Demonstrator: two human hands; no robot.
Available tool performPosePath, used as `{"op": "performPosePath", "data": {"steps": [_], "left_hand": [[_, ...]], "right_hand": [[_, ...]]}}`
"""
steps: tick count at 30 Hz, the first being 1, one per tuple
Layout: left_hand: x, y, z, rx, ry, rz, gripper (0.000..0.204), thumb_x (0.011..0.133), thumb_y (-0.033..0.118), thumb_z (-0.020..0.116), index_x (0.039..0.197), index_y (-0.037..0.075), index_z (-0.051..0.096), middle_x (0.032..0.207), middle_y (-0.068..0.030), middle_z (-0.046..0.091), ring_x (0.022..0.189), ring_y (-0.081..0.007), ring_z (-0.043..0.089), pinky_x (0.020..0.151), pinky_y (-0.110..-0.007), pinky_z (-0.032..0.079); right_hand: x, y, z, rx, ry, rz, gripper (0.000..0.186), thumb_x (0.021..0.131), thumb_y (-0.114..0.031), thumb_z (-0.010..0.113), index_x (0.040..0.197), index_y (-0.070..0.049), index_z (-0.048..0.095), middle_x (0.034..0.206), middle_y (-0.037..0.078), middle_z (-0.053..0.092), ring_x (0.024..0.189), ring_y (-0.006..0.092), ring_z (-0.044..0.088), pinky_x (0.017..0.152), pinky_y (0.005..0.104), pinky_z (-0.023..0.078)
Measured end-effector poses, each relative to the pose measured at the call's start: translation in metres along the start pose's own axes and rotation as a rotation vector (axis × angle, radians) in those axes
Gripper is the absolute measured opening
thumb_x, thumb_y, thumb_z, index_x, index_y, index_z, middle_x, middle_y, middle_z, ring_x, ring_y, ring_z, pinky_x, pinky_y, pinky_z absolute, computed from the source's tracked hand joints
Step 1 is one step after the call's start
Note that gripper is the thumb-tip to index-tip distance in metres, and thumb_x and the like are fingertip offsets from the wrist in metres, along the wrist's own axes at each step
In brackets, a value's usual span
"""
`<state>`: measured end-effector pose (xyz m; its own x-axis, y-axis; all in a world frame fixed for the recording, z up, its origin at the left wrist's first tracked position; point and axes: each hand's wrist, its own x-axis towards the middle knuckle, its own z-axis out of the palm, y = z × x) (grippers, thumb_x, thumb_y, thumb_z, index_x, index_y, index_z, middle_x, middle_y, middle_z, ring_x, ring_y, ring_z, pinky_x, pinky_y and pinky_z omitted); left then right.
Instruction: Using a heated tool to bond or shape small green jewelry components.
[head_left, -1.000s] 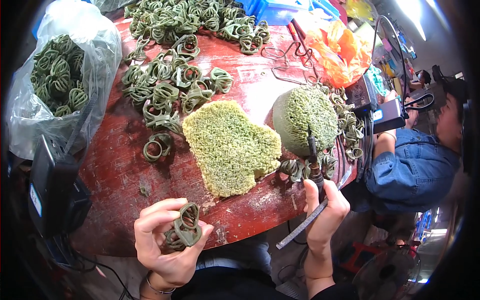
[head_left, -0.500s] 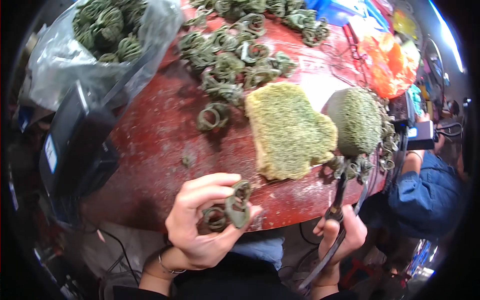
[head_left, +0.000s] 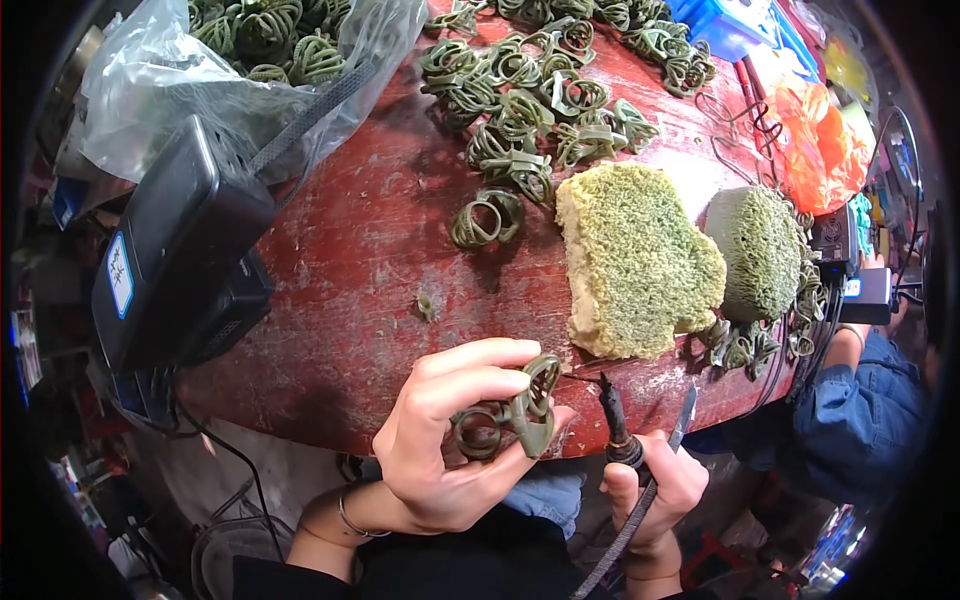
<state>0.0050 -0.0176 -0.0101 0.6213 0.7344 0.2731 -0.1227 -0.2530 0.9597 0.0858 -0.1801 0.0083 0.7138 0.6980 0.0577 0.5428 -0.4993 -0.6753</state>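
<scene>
My left hand (head_left: pixel 450 430) is closed round a green looped piece (head_left: pixel 533 408). In my right hand (head_left: pixel 658 492) are a black soldering iron (head_left: pixel 619 431) and a long, narrow grey strip (head_left: pixel 683 418). The iron's fine tip points left, close beside the green piece; whether they touch I cannot tell. Beyond my hands a pale yellow-green sponge (head_left: pixel 642 258) lies on the worn red table (head_left: pixel 330 340), with a round green sponge block (head_left: pixel 758 250) to its right. Similar green pieces (head_left: pixel 510 120) lie in clusters behind, and one double ring (head_left: pixel 488 219) sits left of the sponge.
A plastic bag of pieces (head_left: pixel 140 100) and black devices (head_left: pixel 160 240) stand left. Orange plastic (head_left: pixel 815 150), a blue bin (head_left: pixel 715 25), black boxes (head_left: pixel 865 298) and cables are at right. A co-worker in a blue sleeve (head_left: pixel 865 410) is beside the table's right edge.
My left hand has moved right with the green piece. The iron's tip has swung away from the round block toward that piece. The view has shifted, moving the table's contents rightward in it.
</scene>
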Motion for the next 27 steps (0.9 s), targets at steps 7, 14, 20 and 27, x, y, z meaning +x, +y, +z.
{"op": "performPosePath", "data": {"steps": [7, 14, 20, 27], "left_hand": [[0.0035, 0.0008, -0.0083, 0.127, -0.226, 0.026, 0.054, 0.068, -0.01, 0.074, 0.107, 0.0, 0.038, 0.109, -0.0225, 0.049, 0.083, -0.0173, 0.063, 0.072, -0.027, 0.056], [0.0032, 0.0005, -0.0075, 0.127, -0.217, 0.026, 0.054, 0.067, -0.011, 0.074, 0.106, 0.0, 0.039, 0.108, -0.0224, 0.05, 0.083, -0.0175, 0.063, 0.072, -0.027, 0.056], [0.0023, -0.0009, -0.005, 0.066, -0.107, 0.016, 0.05, 0.064, -0.006, 0.078, 0.103, 0.0, 0.047, 0.104, -0.0211, 0.056, 0.084, -0.0199, 0.064, 0.071, -0.027, 0.055], [0.0037, 0.0005, -0.0068, 0.135, -0.183, 0.044, 0.054, 0.066, -0.01, 0.075, 0.106, 0.001, 0.039, 0.107, -0.0226, 0.051, 0.083, -0.0169, 0.063, 0.071, -0.026, 0.055]], "right_hand": [[0.0017, -0.0021, -0.0027, -0.031, -0.021, 0.019, 0.035, 0.077, -0.034, 0.072, 0.078, -0.001, 0.063, 0.058, 0.007, 0.055, 0.048, 0.023, 0.056, 0.046, 0.0299, 0.044], [0.0021, -0.0013, -0.0034, -0.02, -0.027, 0.026, 0.034, 0.077, -0.033, 0.073, 0.079, 0.0, 0.063, 0.059, 0.007, 0.056, 0.049, 0.0236, 0.057, 0.047, 0.0299, 0.045], [0.0011, -0.0009, -0.0032, -0.022, -0.029, 0.035, 0.034, 0.076, -0.034, 0.073, 0.078, -0.001, 0.063, 0.059, 0.007, 0.056, 0.049, 0.0232, 0.058, 0.047, 0.0299, 0.045], [0.0, -0.001, -0.0014, -0.045, -0.007, 0.02, 0.035, 0.075, -0.035, 0.073, 0.077, -0.002, 0.063, 0.059, 0.007, 0.056, 0.049, 0.0228, 0.058, 0.046, 0.0299, 0.045]]}}
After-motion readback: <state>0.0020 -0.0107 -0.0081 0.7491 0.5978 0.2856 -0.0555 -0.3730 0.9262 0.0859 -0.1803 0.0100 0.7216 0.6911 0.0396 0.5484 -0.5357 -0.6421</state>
